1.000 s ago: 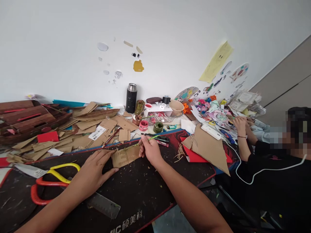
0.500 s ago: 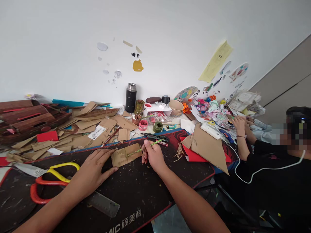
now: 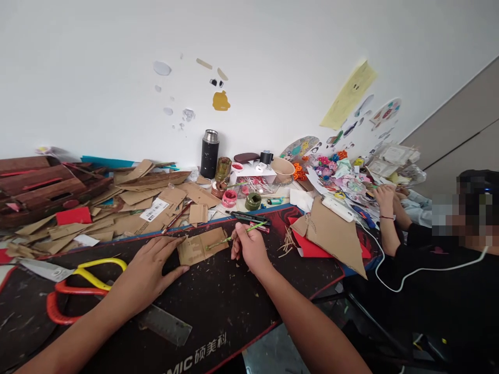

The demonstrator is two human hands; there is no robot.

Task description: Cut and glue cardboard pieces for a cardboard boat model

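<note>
A small creased piece of brown cardboard (image 3: 192, 251) lies on the dark desk mat, with smudges on its surface. My left hand (image 3: 154, 262) steadies its left end, fingers along the top corner and thumb at the lower edge. Between the fingertips of my right hand (image 3: 252, 252) is a thin green paintbrush (image 3: 257, 227), held at a slant. The brush tip rests on or just over the cardboard's right half; I cannot tell which. Beyond the piece stand open jars of green paint (image 3: 253, 201) and pink paint (image 3: 230, 198).
Scissors (image 3: 88, 275) with yellow and red handles and a clear ruler (image 3: 167, 324) lie near my left arm. Cardboard scraps (image 3: 132, 221) pile up behind, beside a brown cardboard model (image 3: 42, 192). A black flask (image 3: 209, 156) stands by the wall. A co-worker (image 3: 429, 270) sits at right.
My right hand and the brush have shifted slightly right, the tip moving a little along the cardboard. My left hand stays at the cardboard's left end. The view has tilted slightly.
</note>
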